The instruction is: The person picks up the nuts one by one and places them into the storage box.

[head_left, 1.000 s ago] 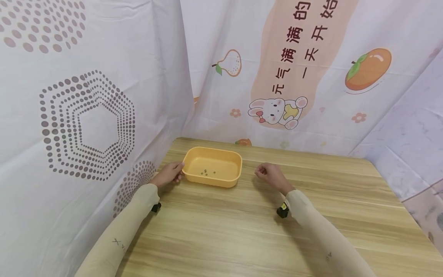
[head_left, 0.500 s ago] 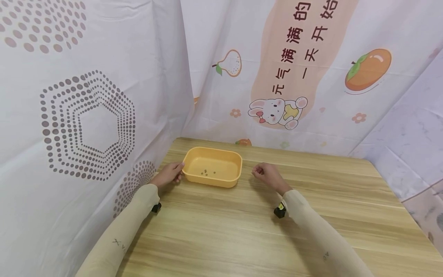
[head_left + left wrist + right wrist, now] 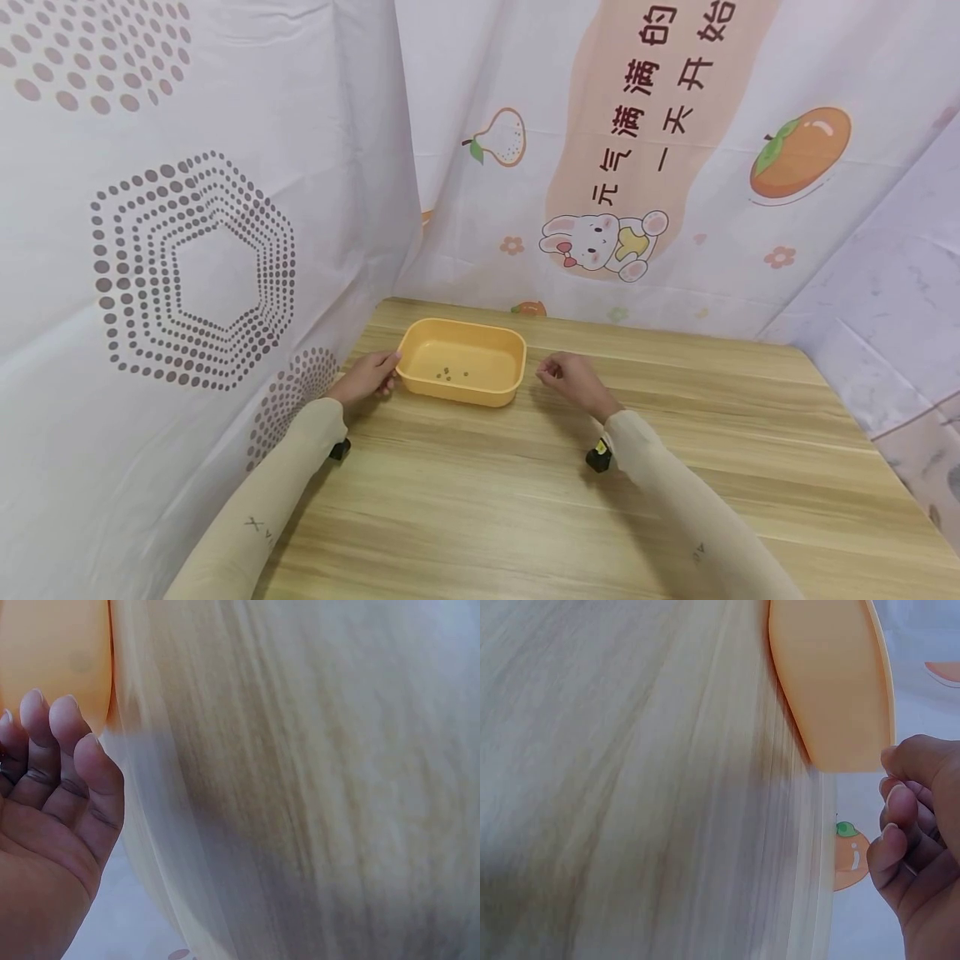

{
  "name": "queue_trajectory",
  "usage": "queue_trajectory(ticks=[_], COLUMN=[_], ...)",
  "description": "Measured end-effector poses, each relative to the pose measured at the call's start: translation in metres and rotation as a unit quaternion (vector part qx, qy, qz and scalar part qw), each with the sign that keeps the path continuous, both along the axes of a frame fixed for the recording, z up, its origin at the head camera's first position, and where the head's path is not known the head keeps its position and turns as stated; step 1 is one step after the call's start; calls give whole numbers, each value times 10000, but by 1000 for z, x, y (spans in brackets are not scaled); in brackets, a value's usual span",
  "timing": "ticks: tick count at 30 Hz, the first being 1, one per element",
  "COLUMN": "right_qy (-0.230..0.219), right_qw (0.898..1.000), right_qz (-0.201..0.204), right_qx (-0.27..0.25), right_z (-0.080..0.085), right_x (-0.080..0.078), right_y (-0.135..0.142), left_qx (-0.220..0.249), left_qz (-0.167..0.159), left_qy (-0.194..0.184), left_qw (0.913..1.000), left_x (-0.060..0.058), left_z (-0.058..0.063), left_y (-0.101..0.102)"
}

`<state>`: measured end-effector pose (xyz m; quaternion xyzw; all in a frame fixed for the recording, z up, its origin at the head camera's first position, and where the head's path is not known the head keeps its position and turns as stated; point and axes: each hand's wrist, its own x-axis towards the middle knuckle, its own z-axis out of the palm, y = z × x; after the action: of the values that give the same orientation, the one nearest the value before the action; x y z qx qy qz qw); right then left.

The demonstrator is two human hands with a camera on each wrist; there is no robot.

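Observation:
A yellow plastic basin (image 3: pixel 461 388) stands on the table, with several small dark grey pieces (image 3: pixel 447 372) on its floor, too small to make out. My left hand (image 3: pixel 365 377) holds the basin's left end, thumb at the rim; in the left wrist view its other fingers (image 3: pixel 71 742) curl loosely by the wall. To the right of the basin is my right hand (image 3: pixel 573 380), apart from it in the head view. Thumb and index fingertip (image 3: pixel 891 757) come together there, the other fingers curled. I cannot tell whether something tiny is between them.
The wood-grain table (image 3: pixel 480 492) reaches back to a printed white curtain (image 3: pixel 480 208). Another curtain (image 3: pixel 225 267) with dotted hexagons hangs close along the left side, beside my left arm. A small black device (image 3: pixel 598 457) sits under my right wrist.
My right hand has moved left, closer to the basin, its fingertips still together. The left hand and the basin stay where they were.

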<state>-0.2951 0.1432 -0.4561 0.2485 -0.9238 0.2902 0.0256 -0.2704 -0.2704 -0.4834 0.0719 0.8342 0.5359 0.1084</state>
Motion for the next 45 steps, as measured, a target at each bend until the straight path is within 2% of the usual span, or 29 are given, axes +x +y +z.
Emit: queue_trajectory(ticks=[11,18,26,36,45], right_qy=[-156,40,31,224,-77], right_qw=[9999,9999,9999,9994,9995], right_qz=[1,104,82,148,185], right_qx=[40,-131,-128,-196,-256], right_z=[2,4,5,6,8], right_x=[2,1,1,0,3], right_y=[-12,-20,-20,-26,-31], left_qx=[-98,6,-132,-16,-79], left_qz=[17,24,46,-56,2], left_qy=[3,-38,44,-3,-51], left_qw=[10000,10000,9999,10000,10000], left_x=[1,0,0,0,1], left_z=[-2,1,0,2,2], left_y=[1,0,-1,-1,-1])
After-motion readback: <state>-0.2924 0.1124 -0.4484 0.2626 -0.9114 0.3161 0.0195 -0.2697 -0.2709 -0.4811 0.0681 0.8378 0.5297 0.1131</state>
